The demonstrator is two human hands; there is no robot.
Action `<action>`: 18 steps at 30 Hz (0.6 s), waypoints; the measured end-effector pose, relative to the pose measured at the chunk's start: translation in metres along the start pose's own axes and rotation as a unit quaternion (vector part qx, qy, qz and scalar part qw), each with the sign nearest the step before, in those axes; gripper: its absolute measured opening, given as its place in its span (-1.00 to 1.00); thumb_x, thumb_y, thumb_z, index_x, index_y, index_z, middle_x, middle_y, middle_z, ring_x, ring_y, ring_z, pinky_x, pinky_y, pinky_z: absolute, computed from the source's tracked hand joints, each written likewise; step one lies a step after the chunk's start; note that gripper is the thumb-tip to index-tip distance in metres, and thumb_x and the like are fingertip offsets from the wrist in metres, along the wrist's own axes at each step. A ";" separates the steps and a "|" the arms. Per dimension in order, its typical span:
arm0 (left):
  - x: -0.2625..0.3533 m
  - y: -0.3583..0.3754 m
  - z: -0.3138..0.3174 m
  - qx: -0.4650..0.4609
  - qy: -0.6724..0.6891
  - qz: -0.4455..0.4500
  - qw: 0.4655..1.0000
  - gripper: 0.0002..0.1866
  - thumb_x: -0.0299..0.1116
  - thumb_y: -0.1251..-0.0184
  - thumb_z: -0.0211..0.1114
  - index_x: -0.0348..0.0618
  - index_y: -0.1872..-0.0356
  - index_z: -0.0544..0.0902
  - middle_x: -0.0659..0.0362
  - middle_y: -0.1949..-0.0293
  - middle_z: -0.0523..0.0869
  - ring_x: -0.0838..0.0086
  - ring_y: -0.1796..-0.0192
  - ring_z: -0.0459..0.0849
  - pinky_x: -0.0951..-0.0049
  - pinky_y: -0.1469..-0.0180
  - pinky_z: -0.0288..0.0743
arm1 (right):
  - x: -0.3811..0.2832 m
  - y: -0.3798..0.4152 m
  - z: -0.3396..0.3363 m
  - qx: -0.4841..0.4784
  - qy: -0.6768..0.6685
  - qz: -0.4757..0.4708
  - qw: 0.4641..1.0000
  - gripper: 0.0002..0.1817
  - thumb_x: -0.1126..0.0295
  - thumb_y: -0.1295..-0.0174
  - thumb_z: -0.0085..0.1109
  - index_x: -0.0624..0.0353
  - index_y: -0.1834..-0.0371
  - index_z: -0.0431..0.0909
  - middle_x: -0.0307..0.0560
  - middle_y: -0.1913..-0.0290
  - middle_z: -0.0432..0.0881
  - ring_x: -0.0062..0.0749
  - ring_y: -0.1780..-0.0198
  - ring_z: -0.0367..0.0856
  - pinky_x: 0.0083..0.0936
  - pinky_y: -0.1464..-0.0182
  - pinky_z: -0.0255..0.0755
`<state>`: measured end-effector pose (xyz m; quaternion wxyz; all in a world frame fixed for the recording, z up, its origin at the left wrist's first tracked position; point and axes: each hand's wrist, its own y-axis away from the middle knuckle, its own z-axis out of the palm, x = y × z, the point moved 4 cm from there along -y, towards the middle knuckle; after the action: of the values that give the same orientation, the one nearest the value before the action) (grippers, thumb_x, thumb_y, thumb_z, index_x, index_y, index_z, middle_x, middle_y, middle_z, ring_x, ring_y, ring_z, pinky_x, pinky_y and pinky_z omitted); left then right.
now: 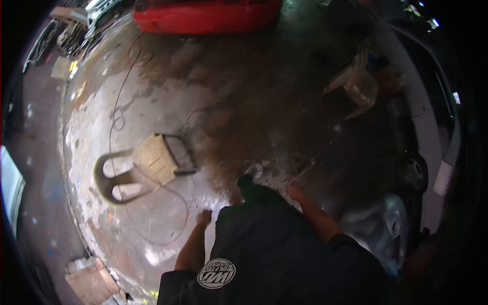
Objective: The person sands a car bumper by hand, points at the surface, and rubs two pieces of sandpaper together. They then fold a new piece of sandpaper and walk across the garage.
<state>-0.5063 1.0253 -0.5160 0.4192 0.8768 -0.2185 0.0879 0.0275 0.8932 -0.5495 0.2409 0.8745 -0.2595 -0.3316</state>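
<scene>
I look down at my own body in a dark shirt [274, 254] with a round white logo. My left hand [204, 217] hangs by my side with its fingers curled in, and nothing shows in it. My right hand [295, 193] swings forward on the other side; it is blurred and its fingers are hard to read. A dark shoe [250, 184] shows between the hands on the stained concrete floor [152, 101]. The nearest thing to my left hand is a thin cable [180, 203] lying on the floor.
A beige plastic chair [129, 173] lies tipped over at the left. Another plastic chair [356, 84] stands at the upper right. A red car [203, 15] is ahead, a dark car's wheel [414, 173] at the right. A cardboard box [91, 279] sits lower left.
</scene>
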 end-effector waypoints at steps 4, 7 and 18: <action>0.068 -0.060 -0.045 0.072 0.310 -0.162 0.934 -0.45 -0.04 -0.55 -0.19 -0.31 -0.06 0.61 -0.23 -0.06 0.68 -0.07 -0.19 0.61 0.07 -0.19 0.46 | -0.075 -0.039 -0.149 0.015 0.014 0.012 1.000 -0.63 0.30 -0.43 -0.06 0.25 -0.19 0.50 0.31 -0.15 0.53 0.16 -0.17 0.52 -0.09 -0.40 0.26; 0.099 -0.128 -0.083 0.010 0.459 -0.083 0.884 -0.48 -0.09 -0.50 -0.13 -0.34 0.10 0.68 -0.23 0.09 0.71 -0.03 -0.04 0.68 0.04 -0.07 0.48 | -0.111 -0.071 -0.229 0.012 0.006 0.019 1.000 -0.52 0.24 -0.42 -0.03 0.22 -0.34 0.45 0.31 -0.32 0.46 0.16 -0.30 0.47 -0.12 -0.39 0.29; 0.198 -0.329 -0.250 0.002 -0.086 0.146 0.986 -0.71 -0.30 -0.32 0.13 -0.20 0.18 0.77 -0.21 0.16 0.74 -0.05 0.06 0.74 0.04 -0.10 0.56 | -0.084 -0.148 -0.364 0.015 -0.073 0.109 0.991 -0.41 0.12 -0.43 -0.09 0.23 -0.44 0.33 0.20 -0.40 0.44 0.11 -0.32 0.47 -0.14 -0.34 0.34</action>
<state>-0.1729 1.3391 -0.5199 0.3799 0.8405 -0.3794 0.0727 0.2729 1.1461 -0.3571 0.2427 0.8178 -0.3755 -0.3623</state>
